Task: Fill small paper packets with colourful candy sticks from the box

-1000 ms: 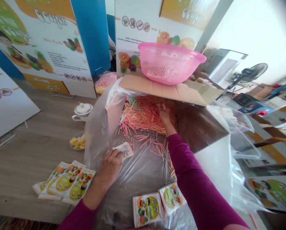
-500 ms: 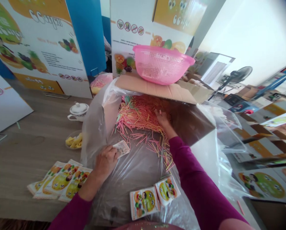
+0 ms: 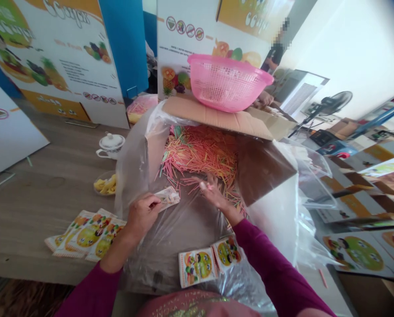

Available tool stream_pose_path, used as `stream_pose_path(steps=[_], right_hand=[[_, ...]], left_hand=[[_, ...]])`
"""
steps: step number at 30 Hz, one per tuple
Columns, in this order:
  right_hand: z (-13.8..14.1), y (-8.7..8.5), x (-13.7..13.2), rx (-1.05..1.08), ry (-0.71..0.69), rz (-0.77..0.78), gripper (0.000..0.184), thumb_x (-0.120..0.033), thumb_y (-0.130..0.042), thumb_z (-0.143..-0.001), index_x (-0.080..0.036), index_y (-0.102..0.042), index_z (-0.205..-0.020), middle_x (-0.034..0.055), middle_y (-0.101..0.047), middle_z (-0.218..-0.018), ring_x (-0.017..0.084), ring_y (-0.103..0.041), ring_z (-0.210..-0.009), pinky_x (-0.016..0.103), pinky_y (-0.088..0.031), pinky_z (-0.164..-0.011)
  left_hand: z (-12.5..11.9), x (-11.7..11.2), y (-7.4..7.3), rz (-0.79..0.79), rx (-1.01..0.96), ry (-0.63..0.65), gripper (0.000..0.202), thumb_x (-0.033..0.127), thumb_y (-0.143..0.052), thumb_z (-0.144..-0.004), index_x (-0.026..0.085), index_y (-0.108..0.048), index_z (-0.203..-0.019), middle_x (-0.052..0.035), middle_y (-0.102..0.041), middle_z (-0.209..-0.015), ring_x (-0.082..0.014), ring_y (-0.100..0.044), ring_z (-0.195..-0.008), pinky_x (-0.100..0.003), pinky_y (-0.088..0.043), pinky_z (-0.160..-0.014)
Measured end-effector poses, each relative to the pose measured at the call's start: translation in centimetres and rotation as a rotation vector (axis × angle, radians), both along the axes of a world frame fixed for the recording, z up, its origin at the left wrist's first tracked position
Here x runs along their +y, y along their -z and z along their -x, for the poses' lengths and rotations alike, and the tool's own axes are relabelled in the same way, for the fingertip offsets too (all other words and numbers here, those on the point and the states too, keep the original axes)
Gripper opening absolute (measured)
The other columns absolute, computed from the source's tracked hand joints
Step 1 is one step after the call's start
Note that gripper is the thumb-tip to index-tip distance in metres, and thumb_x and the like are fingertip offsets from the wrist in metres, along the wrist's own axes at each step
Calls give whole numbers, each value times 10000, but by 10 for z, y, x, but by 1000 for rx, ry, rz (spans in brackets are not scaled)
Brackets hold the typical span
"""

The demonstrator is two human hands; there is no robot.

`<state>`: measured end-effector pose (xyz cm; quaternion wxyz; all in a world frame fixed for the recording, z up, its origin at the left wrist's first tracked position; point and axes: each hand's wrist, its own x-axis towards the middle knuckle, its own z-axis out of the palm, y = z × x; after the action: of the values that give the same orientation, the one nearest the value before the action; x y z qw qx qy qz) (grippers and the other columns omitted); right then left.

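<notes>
My left hand (image 3: 142, 215) pinches a small printed paper sachet (image 3: 167, 198) above the clear plastic liner (image 3: 180, 246). My right hand (image 3: 215, 194) rests just below a heap of thin pink, orange and green sticks (image 3: 200, 152), with its fingers apart and a few loose sticks around it. The heap lies inside the liner, which lines a cardboard box (image 3: 266, 171). Two printed sachets (image 3: 197, 266) lie on the plastic near my right forearm. Several more sachets (image 3: 87, 235) lie on the table left of my left hand.
A pink plastic colander (image 3: 226, 83) sits on a raised cardboard flap (image 3: 213, 114) behind the heap. A white lidded teapot (image 3: 111, 144) and a bowl of yellow pieces (image 3: 105, 185) stand on the wooden table (image 3: 51, 211). Printed panels stand behind. A person (image 3: 274, 55) stands far back.
My right hand has come out of the stick heap toward me, its fingers spreading. My left hand still holds the sachet, which now tilts slightly differently. The view has shifted slightly.
</notes>
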<state>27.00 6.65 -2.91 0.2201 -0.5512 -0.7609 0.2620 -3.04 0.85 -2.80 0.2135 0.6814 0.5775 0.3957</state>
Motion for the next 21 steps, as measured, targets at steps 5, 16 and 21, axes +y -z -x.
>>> stream_pose_path(steps=[5,16,21], right_hand=[[20,-51,-14,452,-93,15,737,-771,-163,-1105,-474,-609,-1611,-55,-421,-1782,272,-208,-1737,527,-139,-1433],[38,-59,-23,545,-317,142,813,-921,-525,-950,-351,-757,-1481,76,-604,-1653,380,-450,-1609,612,-277,-1364],[37,-58,-27,816,-265,131,634,-768,-612,-1010,-327,-774,-1435,86,-730,-1488,320,-677,-1380,515,-501,-1220]], left_hand=[[-30,-5,-15,146,-344,66,142,333,-795,-777,216,-781,-699,0,-748,-688,-158,-668,-644,-267,-537,-654],[-68,-6,0,322,-698,122,195,406,-870,-748,219,-827,-781,-3,-770,-733,-170,-693,-705,-295,-600,-706],[-75,-6,9,408,-839,122,284,480,-891,-736,225,-844,-852,-13,-804,-803,-191,-725,-762,-339,-618,-779]])
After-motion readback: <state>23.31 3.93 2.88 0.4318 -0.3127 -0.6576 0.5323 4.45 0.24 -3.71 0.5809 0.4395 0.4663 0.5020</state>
